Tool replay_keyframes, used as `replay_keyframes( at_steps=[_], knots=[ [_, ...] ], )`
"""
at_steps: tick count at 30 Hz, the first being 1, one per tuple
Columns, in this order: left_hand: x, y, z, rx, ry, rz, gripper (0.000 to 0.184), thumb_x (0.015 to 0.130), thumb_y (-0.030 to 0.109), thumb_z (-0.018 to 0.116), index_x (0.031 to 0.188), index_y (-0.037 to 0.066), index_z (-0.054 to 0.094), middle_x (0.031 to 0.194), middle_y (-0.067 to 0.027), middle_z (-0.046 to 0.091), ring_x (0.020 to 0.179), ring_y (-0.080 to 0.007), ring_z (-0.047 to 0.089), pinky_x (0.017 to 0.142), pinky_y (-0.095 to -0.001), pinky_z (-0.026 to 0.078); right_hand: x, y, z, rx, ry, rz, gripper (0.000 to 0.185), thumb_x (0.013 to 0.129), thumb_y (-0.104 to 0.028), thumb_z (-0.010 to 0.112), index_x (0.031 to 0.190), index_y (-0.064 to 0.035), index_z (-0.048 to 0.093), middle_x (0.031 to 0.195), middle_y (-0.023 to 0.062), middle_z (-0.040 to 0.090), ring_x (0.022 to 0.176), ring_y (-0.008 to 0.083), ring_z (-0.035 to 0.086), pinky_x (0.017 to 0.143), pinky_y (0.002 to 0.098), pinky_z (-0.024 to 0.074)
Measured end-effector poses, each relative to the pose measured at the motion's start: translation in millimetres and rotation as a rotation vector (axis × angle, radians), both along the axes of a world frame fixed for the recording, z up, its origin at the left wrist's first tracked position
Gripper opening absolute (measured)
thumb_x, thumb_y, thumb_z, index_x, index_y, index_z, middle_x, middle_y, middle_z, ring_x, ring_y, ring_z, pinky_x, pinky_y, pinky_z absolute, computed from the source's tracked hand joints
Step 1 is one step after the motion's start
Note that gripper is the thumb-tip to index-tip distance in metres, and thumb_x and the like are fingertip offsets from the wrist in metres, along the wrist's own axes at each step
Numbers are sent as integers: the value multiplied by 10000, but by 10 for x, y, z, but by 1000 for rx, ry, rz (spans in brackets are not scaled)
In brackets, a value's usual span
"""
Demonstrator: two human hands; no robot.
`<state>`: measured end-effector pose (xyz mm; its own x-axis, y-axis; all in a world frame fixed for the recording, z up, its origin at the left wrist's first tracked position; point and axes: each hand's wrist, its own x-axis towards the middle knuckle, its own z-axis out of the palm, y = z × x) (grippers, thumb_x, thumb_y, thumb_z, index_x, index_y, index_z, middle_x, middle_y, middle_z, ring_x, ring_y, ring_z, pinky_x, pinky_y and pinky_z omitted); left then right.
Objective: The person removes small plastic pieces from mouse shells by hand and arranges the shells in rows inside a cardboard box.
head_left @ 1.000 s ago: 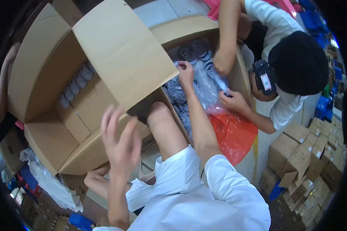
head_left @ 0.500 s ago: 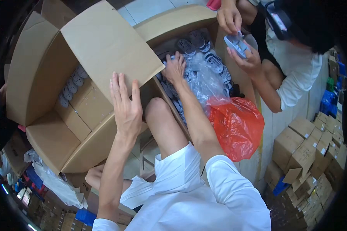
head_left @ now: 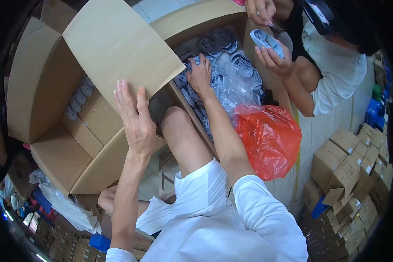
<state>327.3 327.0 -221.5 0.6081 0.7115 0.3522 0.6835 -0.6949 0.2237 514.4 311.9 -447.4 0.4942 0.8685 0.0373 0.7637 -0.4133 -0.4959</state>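
My left hand (head_left: pixel 135 120) lies with outstretched fingers against a cardboard flap (head_left: pixel 126 48) of the left box. Inside the right box, my right hand (head_left: pixel 201 78) reaches down with bent fingers around a pale grey-blue clog (head_left: pixel 187 67); its fingertips are partly hidden. Several grey clogs (head_left: pixel 242 64) with holes lie around it, some under a clear plastic bag (head_left: pixel 225 89). A red plastic bag (head_left: pixel 268 142) hangs over that box's near right side.
The left carton (head_left: pixel 81 170) stands open with a row of clogs (head_left: pixel 76 105) along its inner wall. Across the right box (head_left: pixel 196 17), another person's hand (head_left: pixel 275 56) holds a light blue clog. Stacked cartons (head_left: pixel 345 166) stand at the right.
My left hand has shifted slightly left along with the flap. My right hand stays at nearly the same spot among the clogs. The other person's hands have moved apart, turning their clog.
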Motion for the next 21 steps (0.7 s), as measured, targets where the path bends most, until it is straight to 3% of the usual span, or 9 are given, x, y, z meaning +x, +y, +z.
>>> replay_keyframes(
  at_steps=[6,11,15,21],
  knots=[
    [0,40,45,-9,-3,15,485,788,-113,592,1256,-47,488,1429,-329,322,1319,-472,361,1100,-575,305,-24,104,145,49,-93,6,389,708,-135,650,1092,-82,625,1301,266,438,1178,428,412,993,556,337],
    [47,49,74,44,-10,22,474,778,-109,607,1234,-45,498,1425,-326,328,1307,-468,379,1095,-571,318,60,228,162,189,-194,226,239,725,-152,639,952,-91,682,1241,248,489,1140,410,434,992,555,323],
    [3,47,28,3,-15,33,453,772,-104,623,1207,-45,509,1422,-324,334,1295,-466,395,1088,-570,330,51,293,71,-32,-323,308,131,756,-162,604,803,-94,706,1158,229,535,1093,388,454,986,535,322],
    [-18,46,24,-3,-25,29,438,774,-95,630,1194,-48,514,1420,-325,336,1290,-469,401,1082,-572,338,77,380,12,-122,-298,331,160,782,-162,568,769,-92,712,1110,223,554,1070,387,465,974,530,329]
  ],
)
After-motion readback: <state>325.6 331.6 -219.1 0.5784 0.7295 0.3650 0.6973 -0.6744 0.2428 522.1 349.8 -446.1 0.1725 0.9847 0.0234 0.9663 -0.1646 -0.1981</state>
